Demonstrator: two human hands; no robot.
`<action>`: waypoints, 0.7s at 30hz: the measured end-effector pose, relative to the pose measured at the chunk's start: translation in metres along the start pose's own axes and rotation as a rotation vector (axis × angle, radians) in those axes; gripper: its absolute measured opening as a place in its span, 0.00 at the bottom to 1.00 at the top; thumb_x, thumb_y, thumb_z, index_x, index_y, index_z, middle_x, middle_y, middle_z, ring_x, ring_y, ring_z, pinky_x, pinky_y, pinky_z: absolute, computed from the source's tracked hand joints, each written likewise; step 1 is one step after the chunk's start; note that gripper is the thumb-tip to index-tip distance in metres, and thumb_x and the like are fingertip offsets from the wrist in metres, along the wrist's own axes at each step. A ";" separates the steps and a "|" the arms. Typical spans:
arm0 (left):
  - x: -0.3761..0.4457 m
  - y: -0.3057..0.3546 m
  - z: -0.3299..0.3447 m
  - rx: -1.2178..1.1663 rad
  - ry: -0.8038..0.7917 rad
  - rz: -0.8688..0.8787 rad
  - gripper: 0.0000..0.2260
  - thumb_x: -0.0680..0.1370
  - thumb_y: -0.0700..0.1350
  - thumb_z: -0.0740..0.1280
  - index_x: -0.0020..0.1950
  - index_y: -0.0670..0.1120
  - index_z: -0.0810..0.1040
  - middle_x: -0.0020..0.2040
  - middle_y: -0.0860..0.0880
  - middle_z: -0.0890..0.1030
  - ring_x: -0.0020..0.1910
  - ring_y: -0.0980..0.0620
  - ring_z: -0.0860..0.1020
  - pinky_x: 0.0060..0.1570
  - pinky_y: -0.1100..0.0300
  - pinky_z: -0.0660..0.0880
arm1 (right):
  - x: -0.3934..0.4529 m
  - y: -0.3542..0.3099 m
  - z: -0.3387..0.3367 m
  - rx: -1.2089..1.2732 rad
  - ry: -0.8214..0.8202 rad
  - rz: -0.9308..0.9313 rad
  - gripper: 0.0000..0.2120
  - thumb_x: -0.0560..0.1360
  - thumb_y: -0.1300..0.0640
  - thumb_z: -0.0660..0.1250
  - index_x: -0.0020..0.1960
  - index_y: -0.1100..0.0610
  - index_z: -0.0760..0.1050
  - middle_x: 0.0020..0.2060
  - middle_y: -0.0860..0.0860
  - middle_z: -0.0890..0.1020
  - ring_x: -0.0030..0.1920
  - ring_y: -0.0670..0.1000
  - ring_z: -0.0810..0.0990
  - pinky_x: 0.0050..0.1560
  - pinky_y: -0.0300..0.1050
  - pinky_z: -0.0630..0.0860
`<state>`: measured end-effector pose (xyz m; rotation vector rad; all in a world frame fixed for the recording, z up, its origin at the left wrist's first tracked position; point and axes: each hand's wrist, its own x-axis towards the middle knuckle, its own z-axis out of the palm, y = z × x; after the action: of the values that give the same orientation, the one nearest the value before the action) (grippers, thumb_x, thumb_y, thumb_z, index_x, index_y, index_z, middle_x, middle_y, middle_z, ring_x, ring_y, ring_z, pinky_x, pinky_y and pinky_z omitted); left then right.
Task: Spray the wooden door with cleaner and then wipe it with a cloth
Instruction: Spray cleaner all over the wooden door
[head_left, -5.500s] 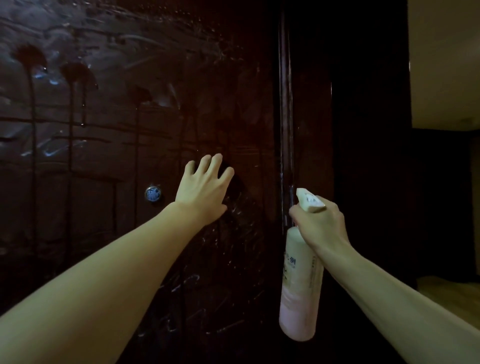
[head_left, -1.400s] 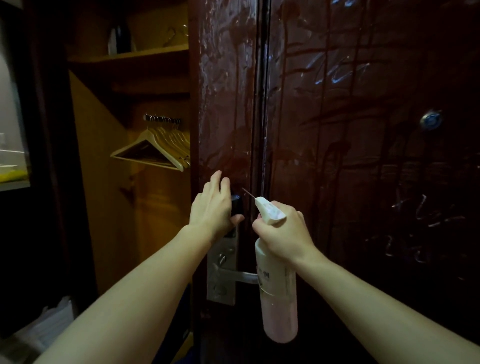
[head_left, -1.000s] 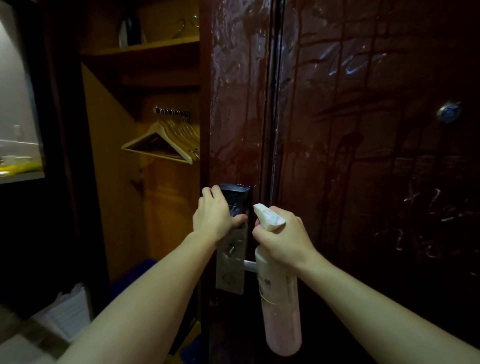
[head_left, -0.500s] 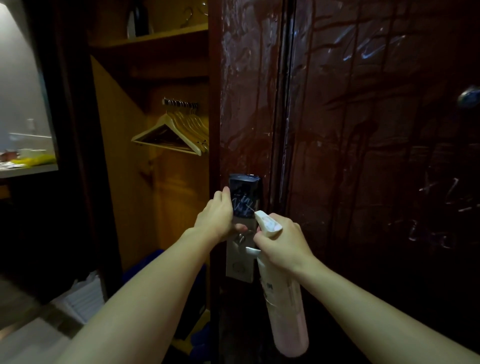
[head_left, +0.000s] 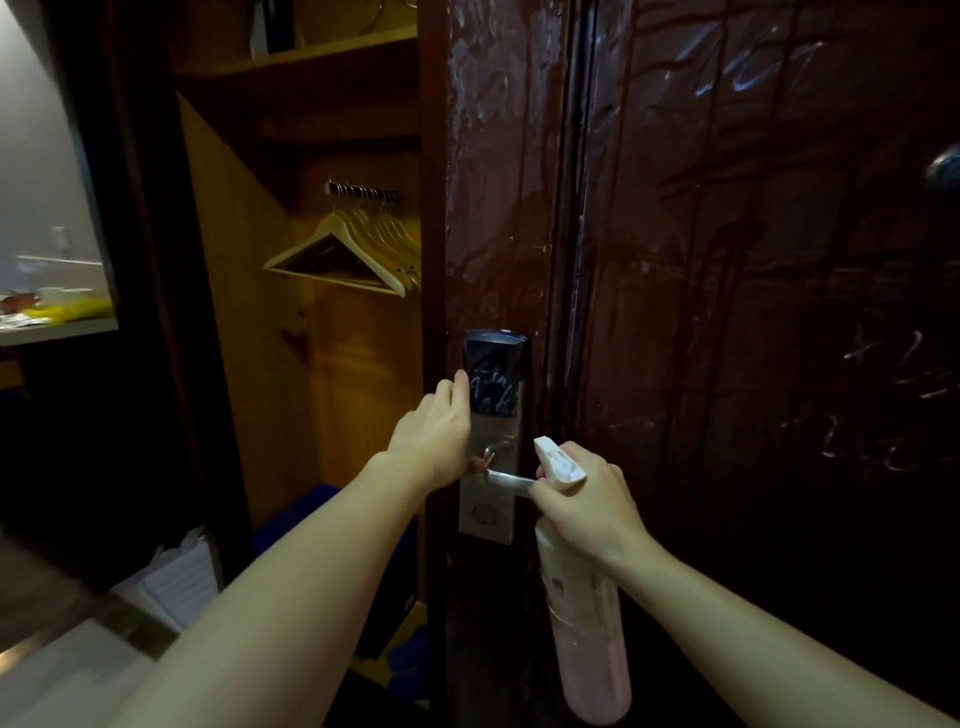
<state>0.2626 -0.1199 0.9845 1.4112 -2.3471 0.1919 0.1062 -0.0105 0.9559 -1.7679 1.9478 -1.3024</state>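
The dark wooden door (head_left: 753, 260) fills the right side, wet with streaks and drip runs. On its left stile sits a black and silver door lock (head_left: 493, 384) with a lever (head_left: 506, 482). My left hand (head_left: 434, 434) presses against the lock's left side, fingers together and pointing up, thumb near the lever's base. No cloth shows; what lies under the palm is hidden. My right hand (head_left: 587, 506) grips the neck of a pale pink spray bottle (head_left: 587, 634), whose white nozzle points up and left, right beside the lever's end.
Left of the door an open wooden closet holds several wooden hangers (head_left: 358, 249) under a shelf. A blue bin (head_left: 291, 519) and a white bag (head_left: 182, 577) lie on the floor. A lit counter (head_left: 57, 327) with clutter sits far left. A peephole (head_left: 945, 166) shows at right.
My view swung from the door's right part to its lock side. My left hand slid down the lock from its top to the lever. The bottle stayed in my right hand.
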 end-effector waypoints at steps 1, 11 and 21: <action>-0.001 0.001 0.000 0.015 -0.002 0.005 0.52 0.71 0.56 0.75 0.78 0.42 0.41 0.71 0.43 0.62 0.67 0.45 0.68 0.58 0.52 0.74 | -0.001 0.002 0.000 -0.025 -0.004 0.011 0.08 0.65 0.48 0.63 0.39 0.52 0.73 0.34 0.47 0.79 0.39 0.51 0.79 0.42 0.53 0.78; -0.006 0.009 0.006 0.082 0.061 0.040 0.52 0.71 0.58 0.74 0.79 0.43 0.40 0.72 0.42 0.60 0.66 0.44 0.68 0.57 0.51 0.76 | -0.013 0.013 -0.002 -0.010 0.079 0.043 0.02 0.71 0.54 0.65 0.41 0.51 0.73 0.36 0.46 0.79 0.39 0.49 0.78 0.42 0.54 0.78; -0.018 0.023 0.018 0.032 0.059 -0.037 0.52 0.71 0.62 0.72 0.79 0.45 0.40 0.78 0.41 0.51 0.73 0.42 0.62 0.63 0.47 0.72 | -0.033 0.029 0.006 -0.072 0.125 0.131 0.03 0.72 0.53 0.65 0.43 0.51 0.74 0.37 0.46 0.80 0.42 0.52 0.79 0.45 0.49 0.75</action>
<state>0.2450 -0.0999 0.9625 1.4427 -2.2780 0.2589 0.0987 0.0130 0.9189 -1.5936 2.1630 -1.3437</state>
